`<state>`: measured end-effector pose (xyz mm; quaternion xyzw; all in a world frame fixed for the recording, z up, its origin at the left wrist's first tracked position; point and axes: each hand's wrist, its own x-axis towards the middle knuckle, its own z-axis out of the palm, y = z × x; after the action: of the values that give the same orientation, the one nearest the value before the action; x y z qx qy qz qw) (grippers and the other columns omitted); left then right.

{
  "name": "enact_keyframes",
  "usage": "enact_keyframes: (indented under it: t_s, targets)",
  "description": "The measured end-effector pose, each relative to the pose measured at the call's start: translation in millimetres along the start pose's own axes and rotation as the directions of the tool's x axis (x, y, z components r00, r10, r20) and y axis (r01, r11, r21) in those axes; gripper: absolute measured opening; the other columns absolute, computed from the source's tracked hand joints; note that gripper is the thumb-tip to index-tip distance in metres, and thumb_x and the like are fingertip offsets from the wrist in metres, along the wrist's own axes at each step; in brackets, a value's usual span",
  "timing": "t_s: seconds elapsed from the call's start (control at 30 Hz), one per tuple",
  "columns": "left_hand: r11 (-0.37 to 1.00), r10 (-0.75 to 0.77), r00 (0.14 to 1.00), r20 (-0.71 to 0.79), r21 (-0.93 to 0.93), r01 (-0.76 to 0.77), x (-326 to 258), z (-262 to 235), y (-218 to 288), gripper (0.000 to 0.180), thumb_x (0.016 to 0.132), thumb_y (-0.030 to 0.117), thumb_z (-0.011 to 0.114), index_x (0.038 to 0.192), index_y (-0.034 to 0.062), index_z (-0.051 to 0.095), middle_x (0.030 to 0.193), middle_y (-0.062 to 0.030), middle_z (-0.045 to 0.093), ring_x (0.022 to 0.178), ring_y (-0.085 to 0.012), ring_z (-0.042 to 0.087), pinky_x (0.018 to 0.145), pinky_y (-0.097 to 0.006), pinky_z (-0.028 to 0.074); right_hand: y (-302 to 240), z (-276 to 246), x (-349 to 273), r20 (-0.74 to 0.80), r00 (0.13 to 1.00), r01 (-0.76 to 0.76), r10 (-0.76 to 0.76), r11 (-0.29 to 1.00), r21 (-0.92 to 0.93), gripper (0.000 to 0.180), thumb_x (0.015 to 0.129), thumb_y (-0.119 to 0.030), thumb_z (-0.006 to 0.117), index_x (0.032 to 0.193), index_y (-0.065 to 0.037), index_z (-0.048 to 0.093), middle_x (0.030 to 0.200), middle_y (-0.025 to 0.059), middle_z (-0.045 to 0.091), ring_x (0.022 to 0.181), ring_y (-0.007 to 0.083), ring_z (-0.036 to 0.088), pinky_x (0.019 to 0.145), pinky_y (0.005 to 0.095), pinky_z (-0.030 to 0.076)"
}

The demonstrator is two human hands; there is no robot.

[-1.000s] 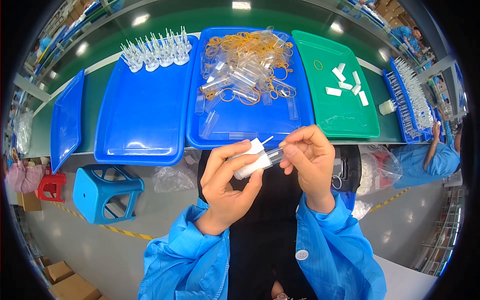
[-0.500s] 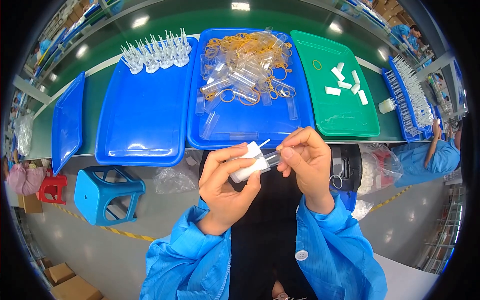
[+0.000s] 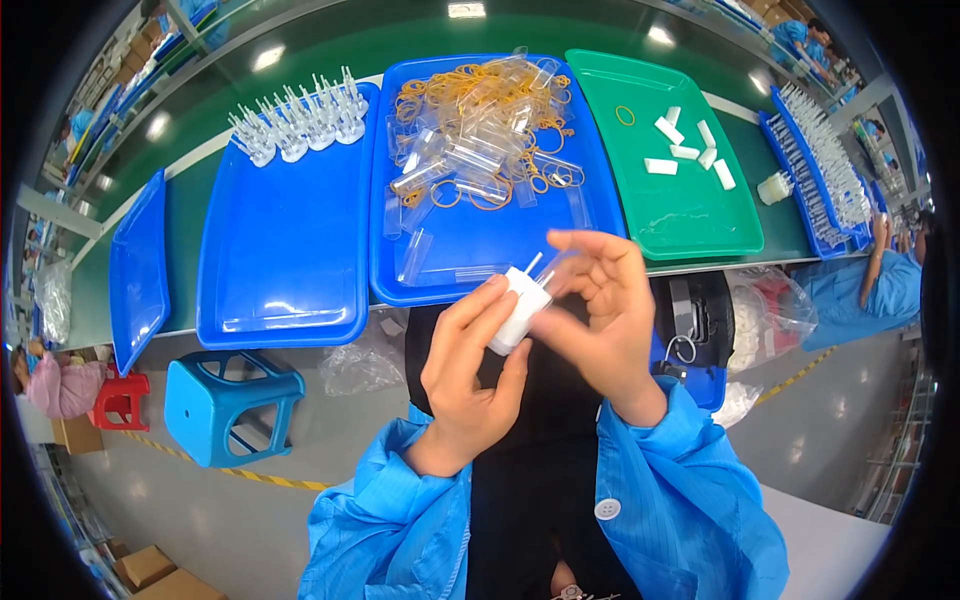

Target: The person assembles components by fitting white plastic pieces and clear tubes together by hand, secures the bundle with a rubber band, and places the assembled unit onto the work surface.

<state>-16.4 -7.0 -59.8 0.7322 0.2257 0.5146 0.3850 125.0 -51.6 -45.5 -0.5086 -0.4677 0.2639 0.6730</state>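
My left hand (image 3: 478,375) is closed around a white block-like piece (image 3: 518,318), pinched between thumb and fingers in front of my body. A thin white stick (image 3: 534,263) pokes up from its top, and a clear tube (image 3: 546,277) shows beside the stick. My right hand (image 3: 605,325) is at the right of this piece, thumb and fingers spread apart and partly blurred by motion. Its thumb is close to the piece; whether it touches I cannot tell. Beyond both hands lies a blue tray (image 3: 450,275) with clear tubes (image 3: 465,160) and yellow rubber bands (image 3: 450,90).
Left of it, another blue tray (image 3: 285,250) bears upright white stick-like parts (image 3: 300,125). A green tray (image 3: 700,225) at the right has several white blocks (image 3: 660,166) and one rubber band (image 3: 625,115). A blue stool (image 3: 225,400) stands at lower left. A co-worker's blue sleeve (image 3: 860,285) is at far right.
My right hand's fingers have spread from a pinch at the clear tube. The white piece in my left hand has turned more upright. The view has shifted slightly.
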Motion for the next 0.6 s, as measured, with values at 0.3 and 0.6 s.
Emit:
enact_keyframes:
  t_s: [0.3,0.6]
  targets:
    - [0.976,0.184,0.981,-0.069,0.135,-0.173,-5,11,-16,0.049,0.073,-0.006,0.074,0.118,-0.0052,0.054,0.120,-0.0233,0.058,0.114,-0.0406,0.057,0.095,-0.044,0.050,1,13,-6,0.049,0.980,0.196,-0.193,0.891,-0.410,0.083,0.057,-0.012,0.084,0.128,0.001,0.041,0.132,0.0202,0.044,0.115,0.0292,0.050,0.096,0.0387,0.041]
    - [0.981,0.180,0.980,-0.086,0.090,-0.172,-6,13,-18,0.048,0.074,-0.004,0.075,0.117,-0.0039,0.053,0.122,-0.0246,0.056,0.115,-0.0398,0.056,0.096,-0.043,0.050,1,16,-8,0.044,0.902,0.367,-0.429,0.711,-0.599,0.068,0.060,-0.020,0.083,0.116,0.003,0.053,0.122,0.0193,0.046,0.114,0.0339,0.048,0.098,0.0430,0.039]
